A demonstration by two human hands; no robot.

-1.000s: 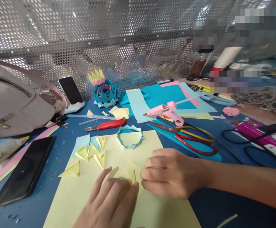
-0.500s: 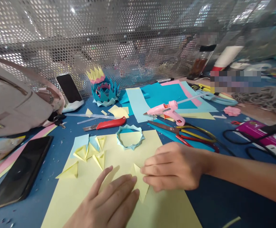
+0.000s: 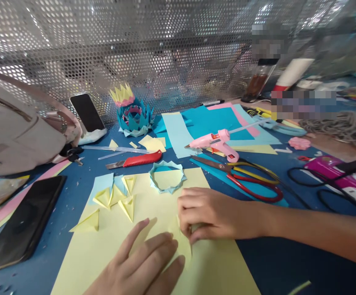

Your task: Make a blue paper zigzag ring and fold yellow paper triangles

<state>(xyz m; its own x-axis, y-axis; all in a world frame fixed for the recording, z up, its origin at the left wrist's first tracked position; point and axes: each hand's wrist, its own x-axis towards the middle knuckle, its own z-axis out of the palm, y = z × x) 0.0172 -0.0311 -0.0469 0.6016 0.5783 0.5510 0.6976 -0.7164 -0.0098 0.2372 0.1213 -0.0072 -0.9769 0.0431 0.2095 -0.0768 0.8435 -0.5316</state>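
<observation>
My left hand [image 3: 141,264] lies flat, fingers together, pressing down a small yellow paper piece [image 3: 182,246] on a large yellow sheet [image 3: 224,266]. My right hand [image 3: 210,215] pinches and presses the same piece's right edge with thumb and fingertips. Several folded yellow paper triangles [image 3: 113,198] lie to the left on the sheet. A light blue paper ring [image 3: 167,180] sits just beyond my right hand.
Red-handled scissors [image 3: 245,180], a pink glue gun [image 3: 216,143] and a red utility knife [image 3: 136,160] lie behind. A black phone [image 3: 23,223] rests at left, a pale bag [image 3: 15,127] far left, a paper crown model [image 3: 131,114] by the perforated metal wall, cables at right.
My right hand slid left and down onto the small yellow piece, pressing its fold flat. My left hand stayed on the piece, shifting slightly.
</observation>
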